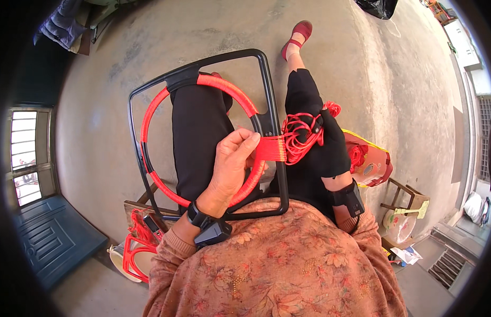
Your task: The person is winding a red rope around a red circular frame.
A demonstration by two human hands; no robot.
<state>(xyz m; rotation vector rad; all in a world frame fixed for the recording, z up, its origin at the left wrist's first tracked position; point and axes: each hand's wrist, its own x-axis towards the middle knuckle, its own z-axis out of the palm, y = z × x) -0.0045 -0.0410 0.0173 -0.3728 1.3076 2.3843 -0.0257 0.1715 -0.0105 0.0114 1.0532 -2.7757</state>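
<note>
Gripping the red-wound ring (150,113) of the black frame (266,95) on our lap with the left hand (230,169), our gloved right hand (330,140) clasps tangled red cord (298,134), so slack may snag or loosen the wraps.

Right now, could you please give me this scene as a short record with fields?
Left hand: bare, grips the red-wrapped ring at its lower right.
Right hand: in a black glove, holds a bundle of red cord.
Cord: stretched strands run from the bundle to the ring.
Frame: black frame around the ring, resting on the lap.
Floor: grey concrete.
</note>
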